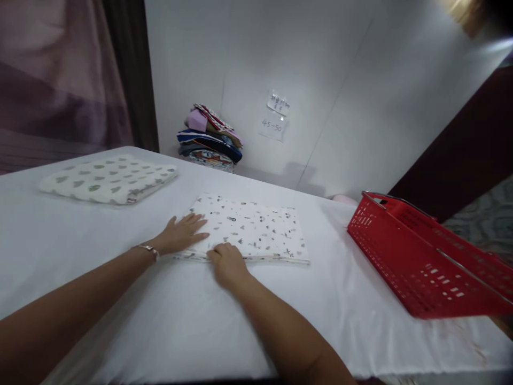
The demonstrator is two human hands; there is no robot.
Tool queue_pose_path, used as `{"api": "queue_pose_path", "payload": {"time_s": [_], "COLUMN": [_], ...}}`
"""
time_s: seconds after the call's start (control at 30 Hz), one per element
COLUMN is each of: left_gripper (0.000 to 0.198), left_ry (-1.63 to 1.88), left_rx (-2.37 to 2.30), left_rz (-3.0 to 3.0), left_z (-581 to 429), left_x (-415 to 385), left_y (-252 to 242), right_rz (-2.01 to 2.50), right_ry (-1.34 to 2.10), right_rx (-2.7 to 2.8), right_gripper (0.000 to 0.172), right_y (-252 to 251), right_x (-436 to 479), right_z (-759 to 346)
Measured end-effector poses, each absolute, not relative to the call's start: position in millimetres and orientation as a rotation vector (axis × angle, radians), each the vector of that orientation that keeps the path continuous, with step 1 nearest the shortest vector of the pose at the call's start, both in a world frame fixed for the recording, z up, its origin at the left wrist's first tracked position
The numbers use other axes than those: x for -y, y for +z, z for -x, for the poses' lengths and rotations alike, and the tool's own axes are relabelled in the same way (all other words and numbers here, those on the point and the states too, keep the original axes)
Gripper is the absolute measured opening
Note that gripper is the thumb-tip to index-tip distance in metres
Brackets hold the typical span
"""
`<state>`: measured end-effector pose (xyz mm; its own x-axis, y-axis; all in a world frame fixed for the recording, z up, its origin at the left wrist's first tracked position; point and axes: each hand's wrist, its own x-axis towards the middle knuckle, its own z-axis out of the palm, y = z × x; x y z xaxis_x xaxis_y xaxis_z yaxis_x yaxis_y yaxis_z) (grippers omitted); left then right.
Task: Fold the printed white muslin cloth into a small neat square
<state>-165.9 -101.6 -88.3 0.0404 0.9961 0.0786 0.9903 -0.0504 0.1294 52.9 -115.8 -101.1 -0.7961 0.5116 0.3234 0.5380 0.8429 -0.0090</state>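
A folded white cloth [256,227] with small dark and grey printed figures lies flat on the white-covered table. My left hand [182,233], a bracelet at its wrist, rests on the cloth's left side with fingers spread. Beside it, my right hand [229,264] is closed at the near edge of the same cloth, its fingers curled over the fabric. The thumb's grip is partly hidden beneath that hand. Further left sits a thicker folded cloth [104,179] with grey-green heart-like prints, touched by neither hand.
A red plastic basket [401,262] with metal handles stands at the table's right side. Behind the far edge rises a stack of folded fabrics [210,139]. Paper notes [272,128] hang on the pale wall, and a pinkish curtain [60,80] hangs at left.
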Motion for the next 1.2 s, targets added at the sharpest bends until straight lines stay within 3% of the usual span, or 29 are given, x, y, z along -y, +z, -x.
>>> {"api": "queue_pose_path", "payload": {"time_s": [0.17,0.37,0.57,0.73,0.93,1.2], "left_gripper": [0.056,0.057,0.06,0.062,0.062,0.059], "left_ry": [0.534,0.35,0.354,0.323,0.334,0.442], "left_rx": [-2.136,-2.037,-2.035,-2.045,-2.057,-2.024], "left_rz": [-2.499,-2.47,-2.463,-2.469,-2.466,-2.503], "left_z": [147,132,131,130,128,130], "left_x": [127,147,145,145,147,145], "left_y": [-94,-107,-102,-103,-101,-106], "right_rz": [0.804,0.629,1.457,1.777,1.993,2.203], "right_ry": [-0.077,0.289,0.654,0.759,0.897,0.815], "right_rx": [2.718,2.639,1.775,1.593,1.624,1.732], "right_gripper": [0.027,0.039,0.022,0.016,0.031,0.043], "right_y": [-99,-75,-66,-63,-66,-64], "right_x": [115,115,79,68,61,40], "right_z": [-53,-95,-231,-299,-295,-290]}}
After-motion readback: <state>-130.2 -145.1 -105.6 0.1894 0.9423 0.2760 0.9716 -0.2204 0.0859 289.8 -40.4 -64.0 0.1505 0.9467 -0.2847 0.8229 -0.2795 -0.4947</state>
